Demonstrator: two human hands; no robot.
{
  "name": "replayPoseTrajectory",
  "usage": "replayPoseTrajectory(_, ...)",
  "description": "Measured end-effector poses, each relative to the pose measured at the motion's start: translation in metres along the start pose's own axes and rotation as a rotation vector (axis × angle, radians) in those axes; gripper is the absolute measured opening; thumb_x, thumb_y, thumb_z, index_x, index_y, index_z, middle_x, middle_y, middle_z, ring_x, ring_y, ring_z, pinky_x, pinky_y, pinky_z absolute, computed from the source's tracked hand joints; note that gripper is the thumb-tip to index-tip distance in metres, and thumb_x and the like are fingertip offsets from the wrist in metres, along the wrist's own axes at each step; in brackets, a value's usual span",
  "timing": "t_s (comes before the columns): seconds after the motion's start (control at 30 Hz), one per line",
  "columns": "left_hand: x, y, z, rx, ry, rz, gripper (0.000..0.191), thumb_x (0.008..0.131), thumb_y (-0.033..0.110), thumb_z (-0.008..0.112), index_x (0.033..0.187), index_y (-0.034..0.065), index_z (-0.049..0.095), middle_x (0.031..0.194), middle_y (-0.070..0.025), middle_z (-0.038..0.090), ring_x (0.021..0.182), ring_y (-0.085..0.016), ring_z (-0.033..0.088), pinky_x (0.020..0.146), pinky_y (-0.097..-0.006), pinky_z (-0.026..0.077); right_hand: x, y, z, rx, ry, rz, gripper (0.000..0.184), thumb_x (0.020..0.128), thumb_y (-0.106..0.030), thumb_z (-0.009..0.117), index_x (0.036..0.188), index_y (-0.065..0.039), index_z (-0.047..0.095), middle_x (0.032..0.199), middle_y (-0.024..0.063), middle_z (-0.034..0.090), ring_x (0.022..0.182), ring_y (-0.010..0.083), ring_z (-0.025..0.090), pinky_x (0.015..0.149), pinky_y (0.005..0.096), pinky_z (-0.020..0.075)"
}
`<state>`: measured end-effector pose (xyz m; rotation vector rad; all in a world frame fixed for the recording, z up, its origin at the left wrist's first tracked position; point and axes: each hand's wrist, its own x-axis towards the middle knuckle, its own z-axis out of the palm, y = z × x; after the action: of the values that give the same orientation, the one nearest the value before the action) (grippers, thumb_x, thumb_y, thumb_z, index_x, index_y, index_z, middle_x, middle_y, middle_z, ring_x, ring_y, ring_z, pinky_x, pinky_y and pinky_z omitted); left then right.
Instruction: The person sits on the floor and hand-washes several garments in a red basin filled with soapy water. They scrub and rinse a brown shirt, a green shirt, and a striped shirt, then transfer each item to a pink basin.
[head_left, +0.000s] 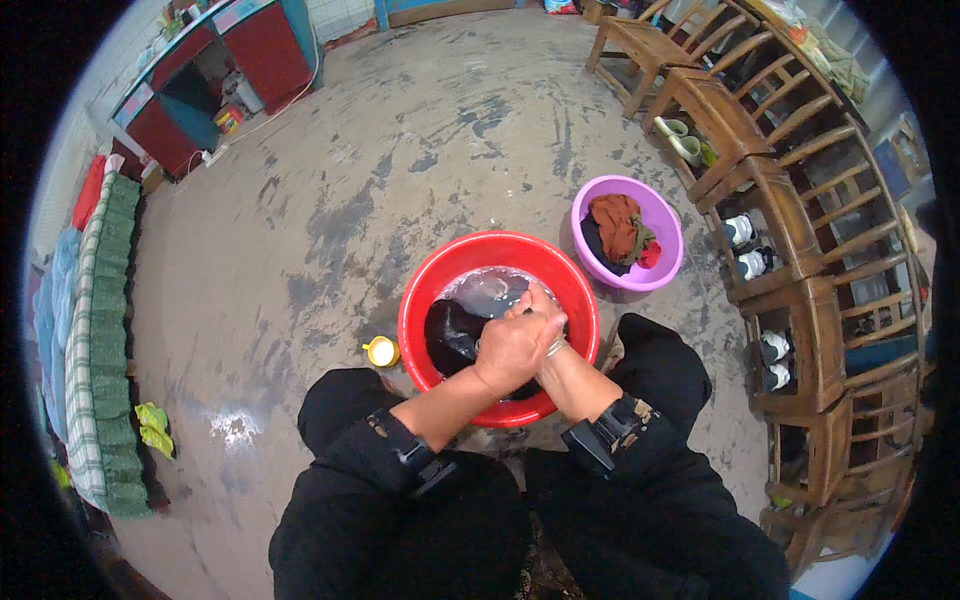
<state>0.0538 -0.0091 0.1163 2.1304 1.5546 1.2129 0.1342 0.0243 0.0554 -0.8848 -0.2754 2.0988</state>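
A red plastic basin (429, 270) of sudsy water (487, 289) stands on the floor between my knees. Black wet cloth (454, 334) bulges out of the water on its left side. My left hand (517, 346) and my right hand (538, 306) are pressed together over the basin, fingers closed. A bit of dark cloth shows between them; most of what they grip is hidden. A bracelet circles my right wrist. Left of the basin sits a small yellow cup (382, 351) with white contents.
A purple basin (667, 217) with brown, dark and red clothes (616, 229) stands at the upper right. Wooden chairs (795, 225) line the right side, shoes (739, 230) beneath. A bed with a green checked cover (105, 352) is at left, yellow-green slippers (154, 429) beside it.
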Motion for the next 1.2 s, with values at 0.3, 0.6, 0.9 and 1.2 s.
replayPoseTrajectory(0.3, -0.008, -0.003, 0.004, 0.089, -0.033, 0.028, 0.030, 0.096, 0.025, 0.050, 0.074, 0.0055, 0.059, 0.067, -0.0185, 0.058, 0.061, -0.037, 0.060, 0.051, -0.0436, 0.048, -0.013, -0.013, 0.004, -0.073, -0.122, 0.042, 0.026, 0.093, -0.038, 0.054, 0.076, -0.018, 0.053, 0.068, 0.0024, 0.054, 0.064, 0.0188, 0.058, 0.062, 0.0353, 0.0499)
replayPoseTrajectory(0.6, 0.002, 0.007, -0.005, 0.047, 0.070, -0.266, 0.039, 0.097, 0.032, 0.048, 0.069, 0.0064, 0.058, 0.064, -0.0185, 0.058, 0.056, -0.039, 0.058, 0.051, -0.0457, 0.046, -0.013, -0.004, -0.008, -0.072, 0.184, 0.085, 0.025, 0.092, -0.030, 0.052, 0.093, -0.008, 0.063, 0.088, 0.0032, 0.063, 0.081, 0.0197, 0.059, 0.076, 0.0364, 0.0478)
replayPoseTrajectory(0.9, 0.002, -0.049, 0.009, 0.052, 0.047, -0.499, 0.035, 0.096, 0.035, 0.046, 0.095, 0.0029, 0.062, 0.080, -0.0211, 0.063, 0.068, -0.038, 0.062, 0.059, -0.0474, 0.046, -0.037, -0.014, 0.025, -0.010, 0.104, 0.318, 0.027, 0.093, -0.027, 0.053, 0.108, -0.007, 0.062, 0.098, 0.0053, 0.068, 0.087, 0.0214, 0.065, 0.076, 0.0388, 0.0536)
replayPoseTrajectory(1.2, 0.004, -0.058, -0.033, -1.294, -0.139, -0.985, 0.071, 0.090, 0.071, 0.034, 0.092, 0.0052, 0.063, 0.087, -0.0047, 0.065, 0.081, -0.013, 0.059, 0.075, -0.0279, 0.047, -0.039, -0.062, 0.029, -0.450, -0.192, 0.120, 0.024, 0.089, -0.020, 0.066, 0.108, -0.004, 0.065, 0.099, 0.0025, 0.068, 0.086, 0.0123, 0.064, 0.078, 0.0279, 0.0513)
